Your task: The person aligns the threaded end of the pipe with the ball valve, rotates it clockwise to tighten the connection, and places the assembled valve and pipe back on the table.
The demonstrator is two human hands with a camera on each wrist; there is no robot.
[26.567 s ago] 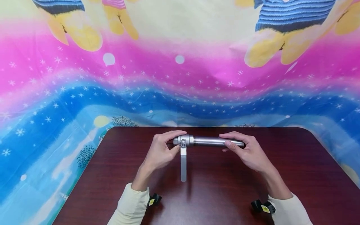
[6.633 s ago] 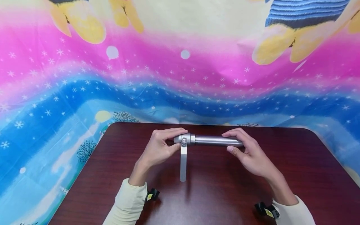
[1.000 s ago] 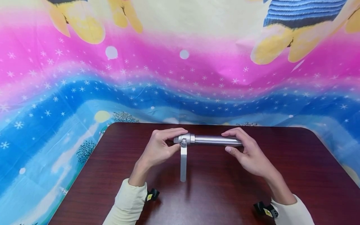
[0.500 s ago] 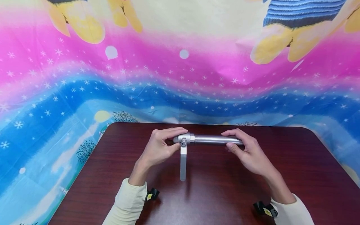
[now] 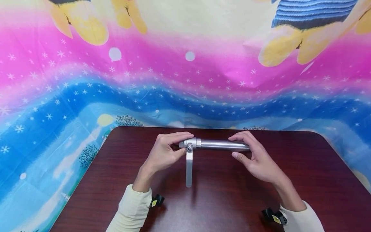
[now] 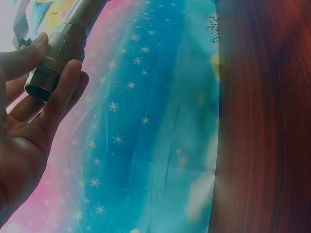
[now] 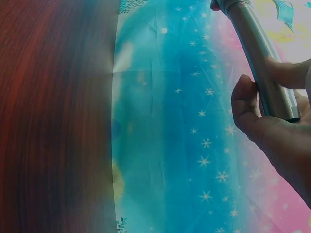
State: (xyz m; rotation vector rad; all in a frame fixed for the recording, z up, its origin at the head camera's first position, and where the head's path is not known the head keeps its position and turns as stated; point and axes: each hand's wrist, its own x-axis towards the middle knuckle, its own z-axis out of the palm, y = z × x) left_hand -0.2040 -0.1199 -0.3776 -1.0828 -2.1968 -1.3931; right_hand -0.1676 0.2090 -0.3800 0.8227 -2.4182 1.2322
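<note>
A silver ball valve (image 5: 190, 142) is held above the table, its flat lever handle (image 5: 189, 170) pointing toward me in the head view. My left hand (image 5: 163, 153) grips the valve body between thumb and fingers; the left wrist view shows the valve's (image 6: 60, 51) open hollow end. A brushed steel pipe (image 5: 217, 144) extends rightward from the valve's hex end, in line with it. My right hand (image 5: 261, 159) curves round the pipe's far end, fingers over the top, thumb on the near side. The right wrist view shows the pipe's (image 7: 257, 53) end within that hand.
A dark reddish-brown table (image 5: 226, 193) lies below both hands. Behind it hangs a printed cloth (image 5: 185, 83) in pink and blue with snowflakes. A black wrist camera (image 5: 157, 200) sits at the left cuff and another camera (image 5: 273, 216) at the right cuff.
Compared with half a second ago, my right thumb has slid down toward me along the pipe's near side. Over the last second, the valve, lever and left hand stay practically in place.
</note>
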